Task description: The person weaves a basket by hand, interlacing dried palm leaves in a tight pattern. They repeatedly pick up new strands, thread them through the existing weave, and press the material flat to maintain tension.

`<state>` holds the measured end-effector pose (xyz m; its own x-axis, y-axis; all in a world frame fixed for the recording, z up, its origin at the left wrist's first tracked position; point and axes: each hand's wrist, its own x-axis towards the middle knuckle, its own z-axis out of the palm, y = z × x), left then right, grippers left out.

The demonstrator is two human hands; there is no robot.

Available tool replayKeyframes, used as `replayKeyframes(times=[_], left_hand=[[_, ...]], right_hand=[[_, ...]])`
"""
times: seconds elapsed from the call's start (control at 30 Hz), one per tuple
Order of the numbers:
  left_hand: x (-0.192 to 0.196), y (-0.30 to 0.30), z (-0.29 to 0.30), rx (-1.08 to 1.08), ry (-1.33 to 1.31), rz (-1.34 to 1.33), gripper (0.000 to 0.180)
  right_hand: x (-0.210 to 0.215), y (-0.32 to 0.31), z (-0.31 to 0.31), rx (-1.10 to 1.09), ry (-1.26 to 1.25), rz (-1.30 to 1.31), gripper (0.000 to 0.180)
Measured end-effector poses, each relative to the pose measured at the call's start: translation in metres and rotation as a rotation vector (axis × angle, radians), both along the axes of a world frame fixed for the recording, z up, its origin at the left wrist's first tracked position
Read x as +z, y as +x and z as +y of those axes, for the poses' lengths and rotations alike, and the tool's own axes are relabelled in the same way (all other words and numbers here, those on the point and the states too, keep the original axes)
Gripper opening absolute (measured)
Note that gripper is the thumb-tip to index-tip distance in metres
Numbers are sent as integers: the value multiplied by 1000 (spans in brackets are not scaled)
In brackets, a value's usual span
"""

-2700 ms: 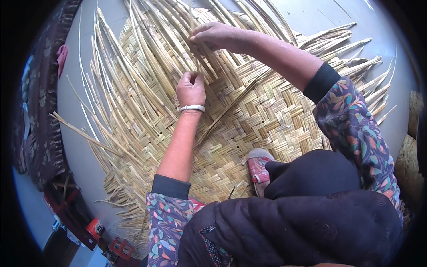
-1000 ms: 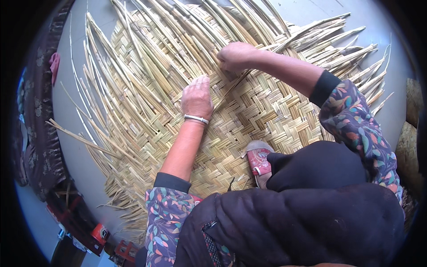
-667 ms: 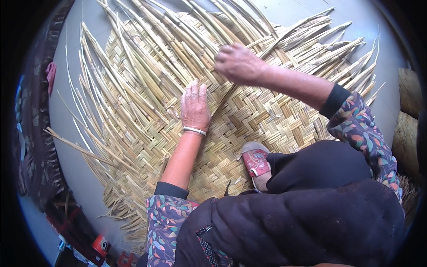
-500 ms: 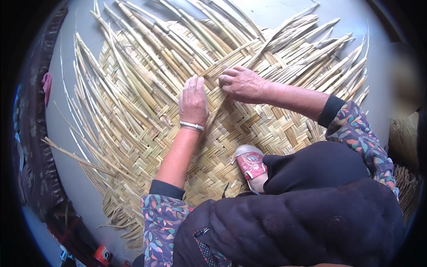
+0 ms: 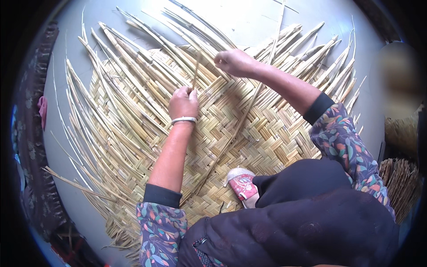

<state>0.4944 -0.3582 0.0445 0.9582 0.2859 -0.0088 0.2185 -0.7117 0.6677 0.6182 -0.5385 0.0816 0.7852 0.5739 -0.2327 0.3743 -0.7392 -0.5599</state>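
A half-woven mat of pale flat strips (image 5: 267,138) lies on the floor under me, with loose strip ends (image 5: 111,111) fanning out to the left and far side. My left hand (image 5: 183,103), with a silver bangle at the wrist, rests on the weave edge, its fingers curled on a thin strip (image 5: 195,75) that stands up from the mat. My right hand (image 5: 235,62) is further out, closed in a fist on loose strips at the far edge. One long strip (image 5: 242,120) runs diagonally across the weave and under my right forearm.
My foot in a pink shoe (image 5: 242,183) rests on the near part of the mat. Grey floor (image 5: 249,20) shows beyond the strips. Dark patterned cloth (image 5: 26,133) lies along the left, and a stack of woven material (image 5: 400,187) sits at the right.
My right hand has moved from the middle of the weave out to the far loose ends. My left hand, flat on the mat before, has curled its fingers on an upright strip.
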Motion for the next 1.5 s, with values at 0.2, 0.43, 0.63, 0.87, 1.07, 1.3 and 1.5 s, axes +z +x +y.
replayKeyframes(times=[0.2,0.43,0.63,0.87,1.07,1.3,1.5], left_hand=[[-11,1,5,258,-170,96,18],[-20,3,2,267,-234,90,20],[-23,1,6,274,-261,77,18],[-15,1,3,271,-344,65,18],[-13,-2,8,253,-356,43,18],[-16,-3,7,256,-428,39,17],[-25,-2,9,277,-421,29,18]], right_hand=[[-14,49,48,-15,-166,-10,25],[-27,86,50,-203,154,452,29],[-2,66,61,-135,139,587,25],[-23,72,64,-123,-43,256,27],[-18,71,84,21,-168,391,22],[-40,73,69,-88,125,576,23],[-35,67,52,-92,384,716,35]])
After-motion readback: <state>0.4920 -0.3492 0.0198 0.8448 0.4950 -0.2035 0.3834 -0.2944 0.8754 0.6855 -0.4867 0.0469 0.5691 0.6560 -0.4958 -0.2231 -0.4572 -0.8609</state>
